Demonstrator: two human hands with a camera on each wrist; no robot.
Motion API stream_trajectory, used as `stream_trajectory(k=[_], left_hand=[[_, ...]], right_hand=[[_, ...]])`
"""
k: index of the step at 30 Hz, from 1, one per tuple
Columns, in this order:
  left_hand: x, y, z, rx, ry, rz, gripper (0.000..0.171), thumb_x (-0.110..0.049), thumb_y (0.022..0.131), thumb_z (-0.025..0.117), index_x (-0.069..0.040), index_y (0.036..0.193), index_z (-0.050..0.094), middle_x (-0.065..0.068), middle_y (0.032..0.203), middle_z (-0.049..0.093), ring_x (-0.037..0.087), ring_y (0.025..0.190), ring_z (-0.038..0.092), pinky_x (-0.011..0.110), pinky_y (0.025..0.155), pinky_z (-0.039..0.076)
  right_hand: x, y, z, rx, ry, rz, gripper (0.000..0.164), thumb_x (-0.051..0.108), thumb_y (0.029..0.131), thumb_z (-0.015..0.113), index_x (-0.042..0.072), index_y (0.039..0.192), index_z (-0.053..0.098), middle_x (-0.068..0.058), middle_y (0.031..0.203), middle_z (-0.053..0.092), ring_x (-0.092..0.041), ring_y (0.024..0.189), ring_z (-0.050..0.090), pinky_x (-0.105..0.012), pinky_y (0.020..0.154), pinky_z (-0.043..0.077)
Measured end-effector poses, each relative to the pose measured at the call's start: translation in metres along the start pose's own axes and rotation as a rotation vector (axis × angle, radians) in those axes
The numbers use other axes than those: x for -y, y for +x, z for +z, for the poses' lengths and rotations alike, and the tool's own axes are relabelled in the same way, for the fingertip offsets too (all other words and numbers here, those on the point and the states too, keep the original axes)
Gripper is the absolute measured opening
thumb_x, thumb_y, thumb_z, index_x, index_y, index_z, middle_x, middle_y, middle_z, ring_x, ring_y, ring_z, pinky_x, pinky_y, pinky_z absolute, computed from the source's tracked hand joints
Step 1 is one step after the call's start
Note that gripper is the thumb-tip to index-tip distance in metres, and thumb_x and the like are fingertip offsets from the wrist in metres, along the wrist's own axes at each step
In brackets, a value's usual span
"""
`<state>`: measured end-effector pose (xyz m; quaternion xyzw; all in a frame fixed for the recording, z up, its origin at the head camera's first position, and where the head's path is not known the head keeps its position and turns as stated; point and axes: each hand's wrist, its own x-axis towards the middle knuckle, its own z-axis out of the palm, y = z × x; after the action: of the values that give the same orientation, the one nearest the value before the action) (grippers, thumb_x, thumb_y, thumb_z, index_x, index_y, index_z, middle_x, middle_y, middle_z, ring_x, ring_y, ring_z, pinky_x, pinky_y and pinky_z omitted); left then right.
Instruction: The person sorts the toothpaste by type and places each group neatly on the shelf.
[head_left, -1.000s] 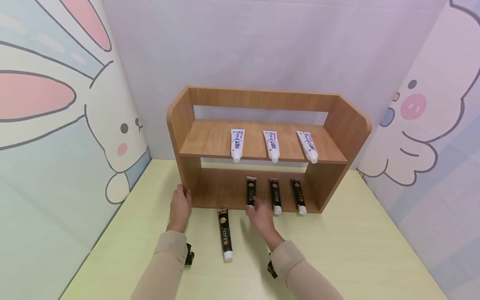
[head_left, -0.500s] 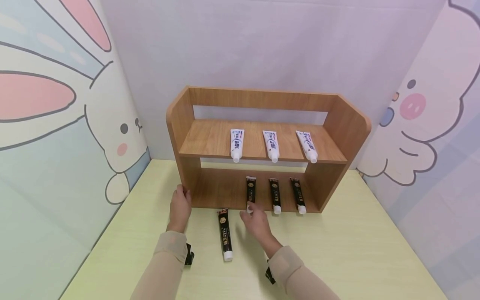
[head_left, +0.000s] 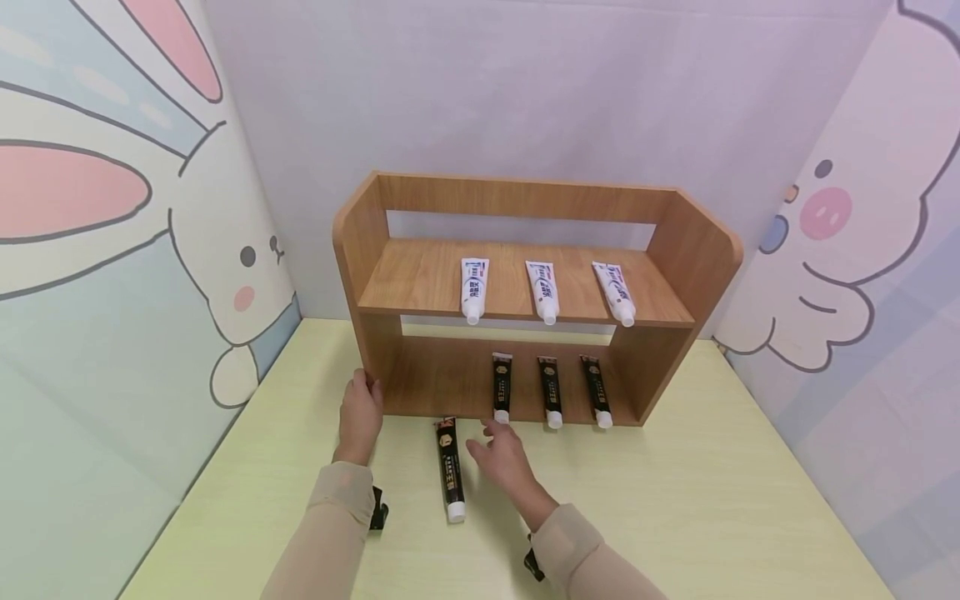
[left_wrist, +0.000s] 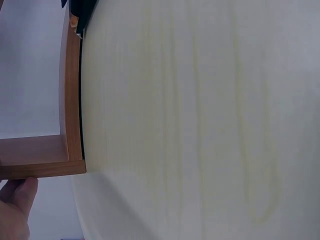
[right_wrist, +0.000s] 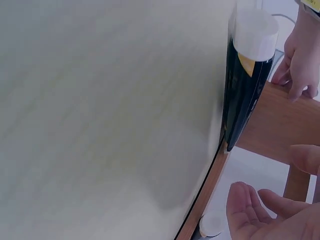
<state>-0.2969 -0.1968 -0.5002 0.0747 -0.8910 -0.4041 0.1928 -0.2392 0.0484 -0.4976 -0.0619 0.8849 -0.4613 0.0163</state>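
Observation:
In the head view my left hand [head_left: 361,418] grips the left side panel of a small wooden shelf [head_left: 442,379], its thumb and fingers on either side of the panel's front edge. My right hand [head_left: 504,461] holds nothing; its thumb and fingers are spread apart, just right of a black toothpaste tube [head_left: 451,471] that lies on the table with its white cap toward me. The right wrist view shows this tube [right_wrist: 245,90] beyond the open fingers. Just past the right fingertips, another black toothpaste tube [head_left: 502,387] lies on the lower shelf board.
Two more black toothpaste tubes [head_left: 551,392] lie farther right on the lower board. Three white toothpaste tubes [head_left: 543,292] lie on the upper board, caps over its front edge. The pale yellow table [head_left: 720,492] reaches printed side walls [head_left: 847,275] and a plain back wall.
My right hand has let go of the cap end of the leftmost tube on the lower board and drawn back toward me and left. The left hand has stayed in place.

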Motion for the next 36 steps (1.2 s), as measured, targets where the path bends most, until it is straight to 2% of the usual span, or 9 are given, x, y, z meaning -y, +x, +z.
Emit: stream_trajectory(k=[9, 16, 21, 36], left_hand=[[0.001, 0.001, 0.000, 0.005, -0.001, -0.007, 0.026, -0.011, 0.104, 0.047, 0.005, 0.124, 0.043, 0.026, 0.113, 0.052, 0.041, 0.102, 0.057, 0.054, 0.085, 0.050], [0.001, 0.002, 0.000, 0.005, 0.019, 0.017, 0.024, -0.011, 0.104, 0.046, 0.006, 0.121, 0.043, 0.026, 0.108, 0.053, 0.041, 0.097, 0.058, 0.052, 0.081, 0.051], [0.001, 0.002, 0.000, 0.014, 0.019, 0.005, 0.025, -0.011, 0.104, 0.046, 0.006, 0.121, 0.043, 0.026, 0.108, 0.053, 0.041, 0.097, 0.058, 0.051, 0.080, 0.051], [0.003, 0.004, 0.002, 0.017, 0.019, 0.011, 0.025, -0.011, 0.104, 0.045, 0.006, 0.122, 0.042, 0.026, 0.109, 0.052, 0.040, 0.098, 0.057, 0.051, 0.081, 0.050]], right_hand=[[0.004, -0.007, 0.008, 0.065, -0.012, 0.007, 0.048, 0.017, 0.089, 0.069, -0.008, 0.128, 0.054, -0.021, 0.109, 0.059, -0.027, 0.087, 0.061, -0.039, 0.068, 0.053], [0.008, -0.012, 0.011, 0.129, -0.028, 0.049, 0.050, 0.019, 0.090, 0.070, -0.008, 0.129, 0.054, -0.021, 0.109, 0.059, -0.033, 0.095, 0.061, -0.045, 0.076, 0.054], [0.013, -0.015, 0.013, 0.148, -0.065, 0.047, 0.049, 0.019, 0.089, 0.071, -0.009, 0.126, 0.056, -0.021, 0.106, 0.061, -0.036, 0.098, 0.060, -0.048, 0.079, 0.052], [0.015, -0.024, 0.021, 0.196, -0.139, 0.064, 0.050, 0.015, 0.085, 0.073, -0.011, 0.124, 0.056, -0.019, 0.102, 0.059, -0.026, 0.087, 0.056, -0.044, 0.074, 0.052]])
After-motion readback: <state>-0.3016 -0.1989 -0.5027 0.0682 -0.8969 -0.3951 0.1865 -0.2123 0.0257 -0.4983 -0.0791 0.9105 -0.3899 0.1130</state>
